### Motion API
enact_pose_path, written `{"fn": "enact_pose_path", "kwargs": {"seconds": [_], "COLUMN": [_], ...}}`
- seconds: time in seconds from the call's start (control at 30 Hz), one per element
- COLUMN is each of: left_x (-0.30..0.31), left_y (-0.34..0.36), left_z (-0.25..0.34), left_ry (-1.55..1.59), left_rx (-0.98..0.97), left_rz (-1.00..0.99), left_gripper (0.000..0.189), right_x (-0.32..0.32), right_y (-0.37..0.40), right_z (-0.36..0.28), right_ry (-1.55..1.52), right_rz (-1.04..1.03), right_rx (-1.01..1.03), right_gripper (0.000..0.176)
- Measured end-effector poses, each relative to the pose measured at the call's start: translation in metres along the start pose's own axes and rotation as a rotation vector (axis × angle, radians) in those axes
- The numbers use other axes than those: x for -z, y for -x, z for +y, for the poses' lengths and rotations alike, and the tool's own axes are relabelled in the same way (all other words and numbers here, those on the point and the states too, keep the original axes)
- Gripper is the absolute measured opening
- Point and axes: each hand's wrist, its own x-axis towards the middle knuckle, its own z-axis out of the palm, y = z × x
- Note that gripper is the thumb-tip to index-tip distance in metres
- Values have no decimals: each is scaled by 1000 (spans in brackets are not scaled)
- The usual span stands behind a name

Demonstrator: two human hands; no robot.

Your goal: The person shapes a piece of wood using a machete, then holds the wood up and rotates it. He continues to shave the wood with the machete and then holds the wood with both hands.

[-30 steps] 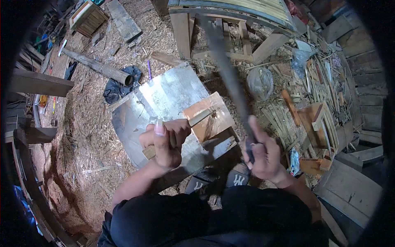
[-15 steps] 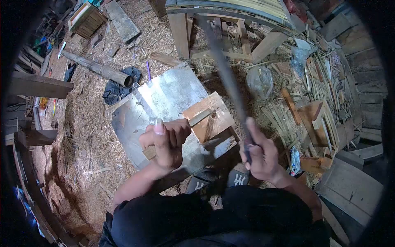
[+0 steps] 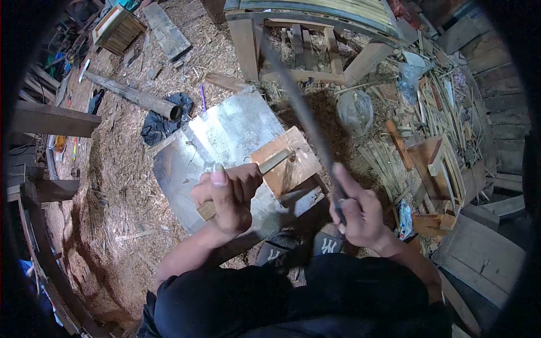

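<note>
My left hand (image 3: 228, 194) is closed around a short wooden strip (image 3: 275, 161). The strip's far end rests on a pale wooden block (image 3: 298, 147), and its near end pokes out below my fist. In my right hand (image 3: 360, 217) is a machete (image 3: 298, 104) with a long, dark, narrow blade, somewhat blurred by motion. Its blade points up and away to the left, above the block's right side. The block lies on a grey metal-looking sheet (image 3: 231, 121).
Wood shavings (image 3: 127, 197) cover the ground. A slatted wooden frame (image 3: 245, 48) stands at the far side. On the left lie a round pole (image 3: 135, 93) and a black plastic bag (image 3: 158, 127). Thin wood strips (image 3: 445, 115) and a wooden box piece (image 3: 431, 163) are on the right.
The machete's blade has swung slightly to the left at its far end. My left hand and the wooden strip have barely moved.
</note>
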Motion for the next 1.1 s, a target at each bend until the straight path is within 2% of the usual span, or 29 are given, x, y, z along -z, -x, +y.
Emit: {"fn": "enact_pose_path", "kwargs": {"seconds": [0.03, 0.07, 0.13, 0.17, 0.2, 0.27, 0.3, 0.33, 0.4, 0.43, 0.47, 0.57, 0.6, 0.67, 0.7, 0.73, 0.8, 0.83, 0.87, 0.93, 0.97, 1.0, 1.07, 1.1], "left_x": [0, -1, -2, -2, -2, -3, -1, 0, 2, 2, 1, 0, 0, 5, 6, 6, 4, -3, -1, 3, 3, 2, 2, 3], "left_y": [-2, -3, -2, -3, -3, -2, -1, 1, -1, -1, -2, -2, -3, 0, 0, 0, 1, -3, -3, -1, -1, -3, -4, -3], "left_z": [2, 3, 2, 2, 4, 2, -1, -1, -1, 0, 1, 2, 2, -3, -5, -4, -6, 2, 0, -2, -2, 1, 3, 3], "left_ry": [3, 6, 12, 21, 23, 30, 53, 50, 52, 53, 55, 68, 80, 93, 110, 113, 114, 54, 52, 105, 105, 84, 68, 66], "left_rx": [20, 39, 39, 32, 31, 24, 10, 16, 13, 15, 34, 56, 58, 63, 62, 62, 70, 48, 45, 64, 65, 55, 49, 95], "left_rz": [11, 20, 27, 33, 28, 27, 10, 9, 32, 31, 47, 71, 71, 63, 57, 51, 89, 71, 72, 51, 48, 42, 37, 29], "left_gripper": [61, 61, 61, 61, 61, 61, 61, 61, 61, 61, 61, 61, 62, 62, 61, 61, 61, 61, 61, 61, 61, 61, 61, 61], "right_x": [3, 0, -13, -13, -18, -21, -14, -12, -6, -3, -1, 1, -2, -11, -24, -22, -7, -2, 1, 4, 8, 8, 8, 15], "right_y": [-1, 1, -6, 2, 4, 7, 4, 4, 0, -3, -3, -1, 0, 5, 2, 5, 6, 4, 3, 5, 5, 3, 3, 13], "right_z": [1, 13, 31, 29, 29, 36, 26, 15, -6, -11, -14, -5, 9, 39, 42, 38, 18, 10, 4, -4, 4, 3, -2, 0], "right_ry": [14, 13, 371, 302, 303, 194, 29, 23, -255, -154, -154, -10, -13, 393, 372, 373, -101, -388, -386, -238, -134, -134, -32, -64], "right_rz": [28, 28, 160, -19, -14, -11, -88, -88, -64, -48, -46, 82, 84, 4, 3, 9, -50, -69, -72, -17, -22, -21, 49, 34], "right_rx": [283, 280, 517, -32, -30, -221, -382, -386, -431, -305, -305, 279, 276, 164, -58, -57, -559, -518, -515, -308, -64, -65, 142, -61], "right_gripper": [54, 54, 52, 52, 52, 50, 53, 53, 57, 61, 61, 62, 62, 53, 51, 51, 52, 57, 57, 61, 67, 67, 76, 73]}}
